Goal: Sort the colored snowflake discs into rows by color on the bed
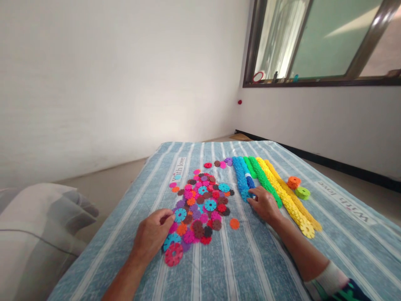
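A heap of loose, notched plastic snowflake discs [198,229] in pink, brown, red, purple, orange, black and blue spreads over the middle of the cloth. At its left edge my left hand [152,234] pinches the rim of a light blue snowflake disc [180,215]. To the right, my right hand [266,205] has thumb and fingers closed on another blue snowflake disc [245,195]. That disc lies against the near end of the light blue row [240,173]. A short dark blue stack [250,181] sits just beyond the right fingers, partly hidden by them.
Green [263,182], yellow [282,196] and amber [305,210] rows of discs run alongside. An orange stack [293,182] and a lime stack [303,192] stand farther right. A striped cloth [216,276] covers the table. Translucent plastic-like sheeting [40,234] is at the left.
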### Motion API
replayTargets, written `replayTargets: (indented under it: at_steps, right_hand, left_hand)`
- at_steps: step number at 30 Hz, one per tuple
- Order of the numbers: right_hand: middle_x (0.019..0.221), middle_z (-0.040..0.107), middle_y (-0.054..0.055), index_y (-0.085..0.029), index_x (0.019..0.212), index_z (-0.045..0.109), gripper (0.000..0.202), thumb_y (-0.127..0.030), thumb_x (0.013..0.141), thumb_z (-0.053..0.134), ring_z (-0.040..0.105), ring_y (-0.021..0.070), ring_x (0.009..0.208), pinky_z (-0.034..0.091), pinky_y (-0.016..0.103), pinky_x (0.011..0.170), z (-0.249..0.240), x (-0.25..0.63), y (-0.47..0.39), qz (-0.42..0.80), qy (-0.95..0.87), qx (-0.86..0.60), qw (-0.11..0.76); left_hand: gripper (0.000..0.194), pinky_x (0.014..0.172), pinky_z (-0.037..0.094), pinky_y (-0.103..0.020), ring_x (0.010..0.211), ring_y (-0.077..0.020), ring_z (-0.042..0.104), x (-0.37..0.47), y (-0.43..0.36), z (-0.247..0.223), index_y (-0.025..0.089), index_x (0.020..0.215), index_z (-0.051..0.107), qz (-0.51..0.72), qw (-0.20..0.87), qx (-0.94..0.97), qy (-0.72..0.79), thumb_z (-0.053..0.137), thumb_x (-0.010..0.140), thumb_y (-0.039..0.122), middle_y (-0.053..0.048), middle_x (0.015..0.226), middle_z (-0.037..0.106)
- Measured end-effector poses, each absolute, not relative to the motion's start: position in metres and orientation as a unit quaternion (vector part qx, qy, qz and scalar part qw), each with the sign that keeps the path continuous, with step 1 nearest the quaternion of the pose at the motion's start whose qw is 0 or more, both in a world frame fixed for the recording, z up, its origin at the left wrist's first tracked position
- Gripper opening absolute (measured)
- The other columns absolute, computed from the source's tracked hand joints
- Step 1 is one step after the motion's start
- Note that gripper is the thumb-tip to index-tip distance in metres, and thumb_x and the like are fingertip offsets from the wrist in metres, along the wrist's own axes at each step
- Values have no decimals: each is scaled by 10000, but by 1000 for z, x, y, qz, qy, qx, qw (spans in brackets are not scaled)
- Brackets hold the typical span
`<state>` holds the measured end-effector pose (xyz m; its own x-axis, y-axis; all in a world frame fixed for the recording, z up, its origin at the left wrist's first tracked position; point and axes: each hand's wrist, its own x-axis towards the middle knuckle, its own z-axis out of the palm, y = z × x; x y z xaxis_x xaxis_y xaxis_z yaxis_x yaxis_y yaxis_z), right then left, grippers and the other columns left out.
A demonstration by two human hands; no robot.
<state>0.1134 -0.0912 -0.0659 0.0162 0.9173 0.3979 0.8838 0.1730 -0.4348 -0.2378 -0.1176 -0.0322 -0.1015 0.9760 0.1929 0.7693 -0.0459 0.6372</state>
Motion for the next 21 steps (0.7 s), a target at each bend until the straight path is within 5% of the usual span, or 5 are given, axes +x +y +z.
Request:
replayTargets:
  at_steps: [13, 21]
  right_hand:
    - [867, 648, 49, -194, 923, 674, 178, -238, 868, 510, 611, 165, 754, 416, 255, 685, -58, 70, -110, 26, -768, -566, 298]
    - [967, 615, 61, -205, 890, 670, 180, -259, 910, 499, 555, 184, 940, 408, 279, 838, -42, 21, -106, 16, -825, -514, 235]
  left_hand:
    - [261, 681, 465, -238, 721, -170, 648, -237, -120, -38, 199, 770, 679, 311, 159, 654, 672, 483, 722, 364, 5, 741, 714]
    - [276, 680, 463, -238, 730, -172, 648, -236, -122, -35, 190, 776, 683, 307, 158, 659, 668, 475, 726, 364, -7, 768, 718]
